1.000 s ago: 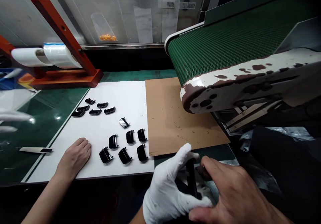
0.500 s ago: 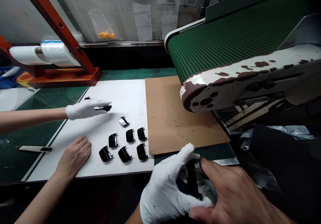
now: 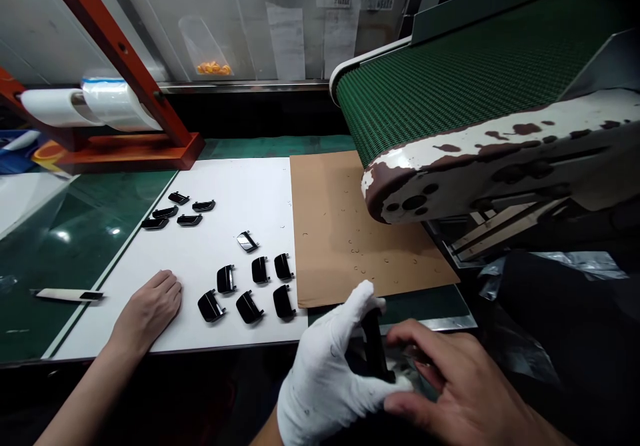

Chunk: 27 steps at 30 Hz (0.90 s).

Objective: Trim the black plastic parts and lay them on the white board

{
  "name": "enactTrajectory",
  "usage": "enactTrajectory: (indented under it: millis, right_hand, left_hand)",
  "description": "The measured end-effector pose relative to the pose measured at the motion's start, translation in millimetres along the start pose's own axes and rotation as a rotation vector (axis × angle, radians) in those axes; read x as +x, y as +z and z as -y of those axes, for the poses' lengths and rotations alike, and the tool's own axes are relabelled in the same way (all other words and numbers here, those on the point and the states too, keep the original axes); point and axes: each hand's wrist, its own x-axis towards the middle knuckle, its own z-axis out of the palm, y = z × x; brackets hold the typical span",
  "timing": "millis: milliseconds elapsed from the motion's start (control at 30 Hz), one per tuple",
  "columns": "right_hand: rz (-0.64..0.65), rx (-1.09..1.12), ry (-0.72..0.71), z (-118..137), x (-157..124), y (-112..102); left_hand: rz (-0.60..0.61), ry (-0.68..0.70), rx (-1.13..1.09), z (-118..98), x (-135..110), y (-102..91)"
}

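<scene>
The white-gloved left hand [image 3: 320, 379] has its fingers closed around an upright glossy black plastic part [image 3: 374, 346]. The bare right hand [image 3: 460, 386] sits just beside it, fingers half open. Beyond the gloved fingers, a white board [image 3: 240, 186] holds similar black pieces [image 3: 210, 306].

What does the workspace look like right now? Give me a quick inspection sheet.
Surface: white sheet on a green mat, brown card beside it with small curled specks.
Job's things: glossy black part held upright; twelve similar parts on the sheet.
Hands: gloved left hand grips the part; bare right hand curls beside it; a co-worker's bare hand rests on the sheet.
Clutter: pale strip with a black end on the mat.
Cables: nothing seen.
Surroundings: green belt conveyor, red stand holding film rolls.
</scene>
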Motion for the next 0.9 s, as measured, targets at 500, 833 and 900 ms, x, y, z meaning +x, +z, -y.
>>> enactTrajectory:
  millis: [500,833,900]
  right_hand:
    - [-0.055,0.16,0.102,2,0,1]
    - [-0.54,0.703,0.392,-29,-2,25]
    - [-0.54,0.916,0.49,-41,-12,47]
  left_hand:
    - [0.018,0.141,0.303,-5,6,-3.1]
    - [0.176,0.051,0.428,-1,12,-21.4]
    - [0.16,0.01,0.563,12,19,-45.8]
